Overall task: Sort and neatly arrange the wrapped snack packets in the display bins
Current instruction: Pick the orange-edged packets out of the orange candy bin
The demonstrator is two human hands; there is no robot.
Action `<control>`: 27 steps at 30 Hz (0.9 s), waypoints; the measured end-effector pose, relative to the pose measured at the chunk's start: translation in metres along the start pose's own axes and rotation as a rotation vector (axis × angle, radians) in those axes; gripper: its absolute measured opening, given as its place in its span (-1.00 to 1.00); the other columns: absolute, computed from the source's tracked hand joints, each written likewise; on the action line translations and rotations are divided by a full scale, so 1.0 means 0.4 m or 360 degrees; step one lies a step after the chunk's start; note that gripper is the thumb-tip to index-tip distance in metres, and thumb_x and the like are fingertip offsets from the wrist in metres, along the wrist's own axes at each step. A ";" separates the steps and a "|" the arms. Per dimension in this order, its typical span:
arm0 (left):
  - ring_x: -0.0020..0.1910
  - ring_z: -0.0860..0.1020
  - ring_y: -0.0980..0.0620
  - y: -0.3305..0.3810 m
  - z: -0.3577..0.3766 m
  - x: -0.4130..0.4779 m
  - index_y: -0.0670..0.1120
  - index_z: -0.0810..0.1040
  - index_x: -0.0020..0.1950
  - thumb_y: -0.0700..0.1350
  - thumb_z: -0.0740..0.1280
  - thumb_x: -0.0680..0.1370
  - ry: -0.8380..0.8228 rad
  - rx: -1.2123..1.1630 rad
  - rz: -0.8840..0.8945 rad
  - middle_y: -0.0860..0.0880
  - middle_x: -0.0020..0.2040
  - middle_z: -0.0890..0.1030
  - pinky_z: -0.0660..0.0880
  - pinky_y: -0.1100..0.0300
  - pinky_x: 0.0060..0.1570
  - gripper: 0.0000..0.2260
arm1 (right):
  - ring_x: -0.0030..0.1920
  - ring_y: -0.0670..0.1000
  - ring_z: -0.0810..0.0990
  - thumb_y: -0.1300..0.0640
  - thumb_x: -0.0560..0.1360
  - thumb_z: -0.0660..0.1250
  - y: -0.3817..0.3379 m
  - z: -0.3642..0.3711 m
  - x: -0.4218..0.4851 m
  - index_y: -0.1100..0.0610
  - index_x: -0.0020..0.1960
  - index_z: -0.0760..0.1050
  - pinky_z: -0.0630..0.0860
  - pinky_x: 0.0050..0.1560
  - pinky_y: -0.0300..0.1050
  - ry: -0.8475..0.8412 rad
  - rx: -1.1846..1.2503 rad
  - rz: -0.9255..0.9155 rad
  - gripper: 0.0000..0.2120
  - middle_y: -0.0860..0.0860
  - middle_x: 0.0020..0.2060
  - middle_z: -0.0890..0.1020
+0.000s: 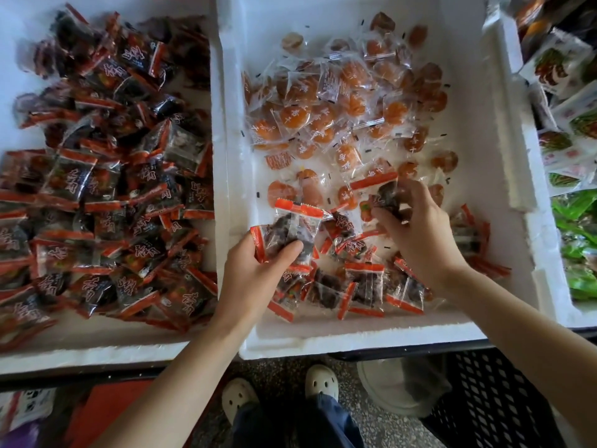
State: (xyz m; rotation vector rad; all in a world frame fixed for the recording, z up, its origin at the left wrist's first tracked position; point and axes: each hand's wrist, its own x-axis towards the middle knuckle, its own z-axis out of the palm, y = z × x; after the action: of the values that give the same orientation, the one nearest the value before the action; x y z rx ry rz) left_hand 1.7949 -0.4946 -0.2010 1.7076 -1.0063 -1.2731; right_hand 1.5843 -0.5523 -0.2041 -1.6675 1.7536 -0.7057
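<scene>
Clutched dark packets (290, 232) in left hand (258, 276), pinched further packet (387, 197) with right hand (418, 231), inside middle bin (355, 339); likely culling strays.

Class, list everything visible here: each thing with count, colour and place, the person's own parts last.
Left white foam bin: one, white, left.
Middle white foam bin: one, white, centre.
Dark red-edged snack packets: many, black and red, filling left bin, also middle bin's near part.
Orange clear-wrapped snack packets: many, orange, middle bin's far part.
Green packets: several, green, far right.
Black plastic crate: one, black, floor at lower right.
White shoes: two, white, floor below.
Left hand: one, holds dark red-edged packets over middle bin.
Right hand: one, pinches a dark packet.
</scene>
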 end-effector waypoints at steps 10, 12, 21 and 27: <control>-0.14 0.61 0.26 -0.002 -0.263 -0.001 -0.04 0.56 0.06 -0.09 0.46 0.48 0.0339 0.0160 0.0029 0.10 -0.10 0.66 0.46 0.38 -0.16 -0.81 | -0.40 -0.26 0.56 0.15 0.48 0.37 -0.273 0.214 -0.024 0.08 0.10 0.49 0.42 -0.39 -0.43 -0.0398 0.0375 -0.0130 -0.80 -0.12 -0.26 0.62; -0.09 0.60 0.23 0.006 -0.341 0.020 -0.03 0.56 0.08 -0.05 0.44 0.50 0.0451 0.0220 0.0035 0.10 -0.07 0.66 0.44 0.32 -0.13 -0.81 | -0.41 -0.24 0.56 0.13 0.49 0.37 -0.342 0.279 0.003 0.13 0.11 0.49 0.43 -0.36 -0.41 -0.0388 0.0432 -0.0145 -0.79 -0.17 -0.31 0.59; -0.05 0.61 0.10 0.030 -0.582 0.241 -0.12 0.48 0.14 -0.28 0.37 0.55 0.0715 -0.0144 0.0054 -0.04 -0.01 0.60 0.53 -0.01 0.23 -0.80 | -0.04 -0.09 0.53 0.15 0.53 0.31 -0.610 0.472 0.151 0.16 0.36 0.32 0.33 -0.26 -0.59 -0.0344 0.0435 -0.0215 -0.57 0.00 0.05 0.54; 0.41 0.35 -0.12 0.045 -0.571 0.210 -0.11 0.30 0.48 -0.15 0.33 0.58 0.0792 0.0614 0.0265 -0.09 0.44 0.35 0.22 0.14 0.44 -0.53 | 0.11 -0.14 0.41 0.22 0.56 0.24 -0.531 0.432 0.088 0.08 0.39 0.30 0.29 0.09 -0.41 -0.0380 0.0205 -0.0424 -0.59 0.01 0.25 0.45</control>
State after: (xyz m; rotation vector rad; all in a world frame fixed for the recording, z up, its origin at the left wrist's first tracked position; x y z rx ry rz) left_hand 2.0299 -0.5510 -0.1678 2.0414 -1.1007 -0.5203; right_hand 1.8541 -0.5958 -0.1655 -1.8315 1.3097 -0.6880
